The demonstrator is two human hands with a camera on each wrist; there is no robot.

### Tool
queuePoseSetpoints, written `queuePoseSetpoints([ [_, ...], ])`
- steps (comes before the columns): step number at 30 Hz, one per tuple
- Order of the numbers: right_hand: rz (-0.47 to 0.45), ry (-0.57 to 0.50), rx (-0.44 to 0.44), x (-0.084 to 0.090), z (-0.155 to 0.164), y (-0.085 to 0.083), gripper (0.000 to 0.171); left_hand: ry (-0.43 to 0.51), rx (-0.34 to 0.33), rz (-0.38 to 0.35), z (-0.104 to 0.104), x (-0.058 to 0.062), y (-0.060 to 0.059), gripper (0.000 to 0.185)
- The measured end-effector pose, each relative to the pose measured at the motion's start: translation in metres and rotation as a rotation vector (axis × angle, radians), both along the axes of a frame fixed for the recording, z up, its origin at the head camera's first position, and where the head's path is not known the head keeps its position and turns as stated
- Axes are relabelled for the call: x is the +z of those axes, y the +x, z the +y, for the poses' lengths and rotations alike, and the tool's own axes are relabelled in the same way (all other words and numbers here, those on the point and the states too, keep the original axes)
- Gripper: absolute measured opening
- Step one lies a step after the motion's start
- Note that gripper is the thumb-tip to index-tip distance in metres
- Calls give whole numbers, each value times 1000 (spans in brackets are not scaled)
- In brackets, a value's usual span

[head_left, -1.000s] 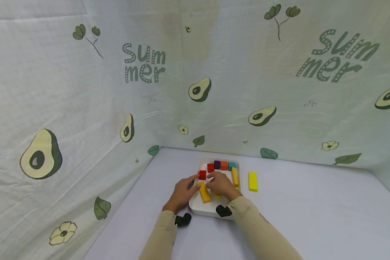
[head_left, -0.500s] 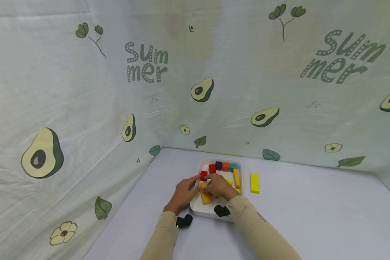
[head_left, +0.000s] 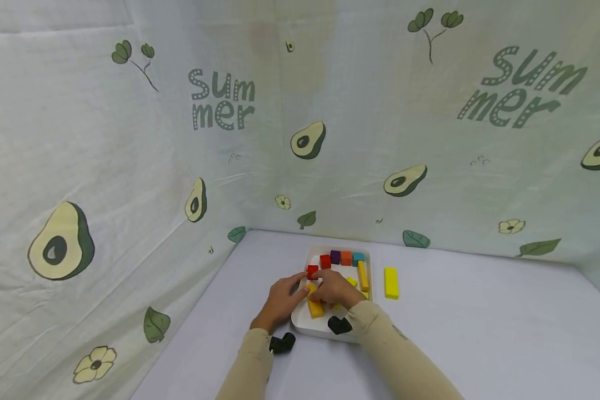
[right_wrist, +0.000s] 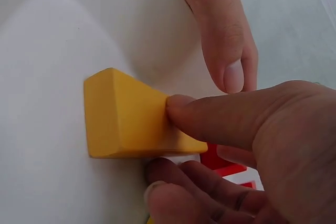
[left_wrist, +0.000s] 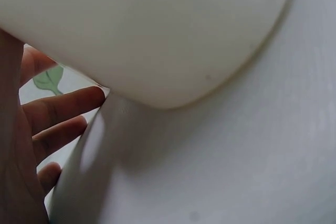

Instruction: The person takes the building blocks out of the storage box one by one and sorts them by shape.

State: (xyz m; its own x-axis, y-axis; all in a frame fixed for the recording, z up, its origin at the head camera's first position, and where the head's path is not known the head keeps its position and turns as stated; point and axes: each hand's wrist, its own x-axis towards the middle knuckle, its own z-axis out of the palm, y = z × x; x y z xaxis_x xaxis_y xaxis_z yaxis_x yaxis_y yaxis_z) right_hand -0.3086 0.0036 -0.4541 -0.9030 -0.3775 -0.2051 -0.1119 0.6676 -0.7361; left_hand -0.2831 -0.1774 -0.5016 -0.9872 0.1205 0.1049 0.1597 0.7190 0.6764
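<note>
Right hand (head_left: 334,288) pinches orange block (head_left: 316,309) between thumb and fingers, inside tray (head_left: 312,331) toward 8 o'clock. Left hand (head_left: 281,300) at tray's 9 o'clock edge, fingers loosely spread. Yellow block (head_left: 391,283) on counter (head_left: 480,322), 3 o'clock from tray.

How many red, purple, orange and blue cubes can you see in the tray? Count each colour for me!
Red cubes: 2
Purple cube: 1
Orange cube: 1
Blue cube: 1
Total: 5 cubes that I can see
</note>
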Motion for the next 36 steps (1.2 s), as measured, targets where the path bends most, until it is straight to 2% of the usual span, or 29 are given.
queuePoseSetpoints([
  [5,-35,34,23,2,0,-1,62,0,-13,3,-2,0,0,54],
  [11,-90,49,63,3,4,-1,62,10,-45,47,-3,-2,0,53],
  [14,-115,54,86,3,4,0,59,5,-35,38,-4,-3,2,53],
  [18,-115,65,89,4,4,2,49,11,-13,23,-3,-2,4,52],
  [22,-85,69,58,6,6,5,41,22,-20,23,-1,-2,1,52],
  [32,-89,53,36,6,8,6,39,8,-16,21,-1,-1,-1,52],
  [36,-89,63,68,7,9,6,42,18,-12,18,-1,-1,0,52],
])
